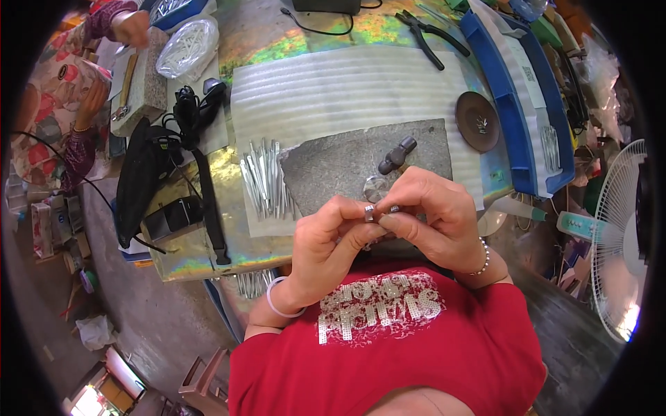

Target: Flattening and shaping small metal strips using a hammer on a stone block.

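The small metal piece [369, 212] is held up above the surface's [201, 260] near edge, just off the near side of the gray slab [326, 170]. Its visible part is short and shiny, facing up between the two hands; much of it is hidden by the fingers, so I cannot tell which way its long axis runs. The fingers of the left hand [329, 239] are pinched narrow on it. The fingers of the right hand [433, 218] are closed just beside them — a bit of metal [395, 209] shows in their grip, though I cannot tell whether it belongs to the same piece.

On the slab, the hammer head [397, 154] lies slantwise, its long axis running toward the surface's far right corner. Left of the slab, a bundle of metal strips [263, 182] points roughly from the near edge to the far one. The pliers [431, 40] lie near the far right corner — handles toward the near right — and a blue tray [517, 156] runs along the right edge.
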A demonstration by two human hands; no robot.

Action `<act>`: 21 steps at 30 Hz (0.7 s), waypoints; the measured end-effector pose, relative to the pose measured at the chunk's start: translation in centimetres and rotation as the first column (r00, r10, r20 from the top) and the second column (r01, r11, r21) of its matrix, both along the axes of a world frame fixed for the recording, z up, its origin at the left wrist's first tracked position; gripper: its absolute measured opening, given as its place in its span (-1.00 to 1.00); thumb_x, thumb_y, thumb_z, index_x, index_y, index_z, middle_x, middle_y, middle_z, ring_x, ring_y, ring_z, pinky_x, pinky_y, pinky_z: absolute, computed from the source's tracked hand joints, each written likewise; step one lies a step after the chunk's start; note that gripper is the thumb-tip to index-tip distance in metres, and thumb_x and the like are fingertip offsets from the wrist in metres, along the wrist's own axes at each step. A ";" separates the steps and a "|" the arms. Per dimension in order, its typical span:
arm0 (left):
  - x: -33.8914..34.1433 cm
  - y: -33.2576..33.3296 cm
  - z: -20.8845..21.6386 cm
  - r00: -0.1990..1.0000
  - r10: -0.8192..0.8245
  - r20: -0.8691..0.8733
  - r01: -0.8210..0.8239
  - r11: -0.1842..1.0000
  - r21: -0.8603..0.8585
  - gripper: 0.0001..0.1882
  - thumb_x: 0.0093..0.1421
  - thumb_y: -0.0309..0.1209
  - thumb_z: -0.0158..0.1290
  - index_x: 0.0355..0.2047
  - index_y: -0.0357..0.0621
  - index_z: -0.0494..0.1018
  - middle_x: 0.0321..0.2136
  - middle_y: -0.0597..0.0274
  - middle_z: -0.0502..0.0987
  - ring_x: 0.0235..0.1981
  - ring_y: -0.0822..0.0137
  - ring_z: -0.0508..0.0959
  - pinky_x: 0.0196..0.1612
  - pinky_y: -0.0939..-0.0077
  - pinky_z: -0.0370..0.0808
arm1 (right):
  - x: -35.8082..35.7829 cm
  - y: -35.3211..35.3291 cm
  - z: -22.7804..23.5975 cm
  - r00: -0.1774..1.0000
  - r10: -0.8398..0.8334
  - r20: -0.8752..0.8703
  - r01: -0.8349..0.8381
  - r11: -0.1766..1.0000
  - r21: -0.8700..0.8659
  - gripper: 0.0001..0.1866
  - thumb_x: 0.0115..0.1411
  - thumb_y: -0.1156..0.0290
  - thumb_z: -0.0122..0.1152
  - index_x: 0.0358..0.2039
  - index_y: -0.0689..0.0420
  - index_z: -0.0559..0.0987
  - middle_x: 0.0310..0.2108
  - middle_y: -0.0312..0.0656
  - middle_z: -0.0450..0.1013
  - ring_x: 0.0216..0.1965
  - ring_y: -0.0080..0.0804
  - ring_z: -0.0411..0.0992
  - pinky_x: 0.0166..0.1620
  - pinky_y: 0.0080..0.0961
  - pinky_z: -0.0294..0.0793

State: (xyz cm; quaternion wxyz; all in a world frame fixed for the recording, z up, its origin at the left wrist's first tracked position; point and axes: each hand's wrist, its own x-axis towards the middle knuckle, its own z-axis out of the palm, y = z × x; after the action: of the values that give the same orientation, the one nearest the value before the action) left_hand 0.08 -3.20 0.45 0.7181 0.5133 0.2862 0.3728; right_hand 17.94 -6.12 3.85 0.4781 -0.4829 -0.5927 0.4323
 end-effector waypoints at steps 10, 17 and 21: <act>-0.6 0.6 0.3 0.970 0.008 -0.245 0.051 0.971 0.235 -0.87 0.08 -0.58 0.14 -0.36 -0.27 0.42 -0.49 0.13 0.57 -0.49 0.40 0.60 -0.45 0.61 0.50 | -0.7 -0.1 0.0 0.975 -0.065 0.214 0.048 0.995 0.085 -0.88 0.03 0.54 0.26 -0.39 0.23 0.53 -0.55 -0.14 0.46 -0.57 -0.34 0.47 -0.53 -0.54 0.41; -0.6 1.1 0.9 0.946 -0.059 -0.320 0.140 0.961 0.239 -0.87 0.07 -0.57 0.14 -0.37 -0.25 0.42 -0.55 0.13 0.54 -0.52 0.40 0.59 -0.49 0.58 0.47 | -1.1 -0.3 0.1 0.982 -0.073 0.173 0.074 0.997 0.001 -0.91 0.05 0.53 0.25 -0.45 0.25 0.51 -0.62 -0.16 0.45 -0.62 -0.41 0.48 -0.56 -0.58 0.40; -0.7 1.2 0.4 0.940 -0.134 -0.314 0.187 0.972 0.143 -0.90 0.11 -0.58 0.11 -0.37 -0.27 0.40 -0.56 0.16 0.54 -0.52 0.47 0.57 -0.48 0.63 0.47 | -1.1 -0.2 -0.1 0.998 -0.060 0.036 0.065 0.982 -0.179 -0.91 0.08 0.58 0.21 -0.49 0.26 0.46 -0.65 -0.27 0.44 -0.65 -0.68 0.40 -0.62 -0.73 0.29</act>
State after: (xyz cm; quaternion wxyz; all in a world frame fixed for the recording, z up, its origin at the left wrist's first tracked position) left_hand -0.61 -1.99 0.85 0.6473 0.6455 0.3169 0.2529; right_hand 16.81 -6.36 3.71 0.4366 -0.5492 -0.5430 0.4615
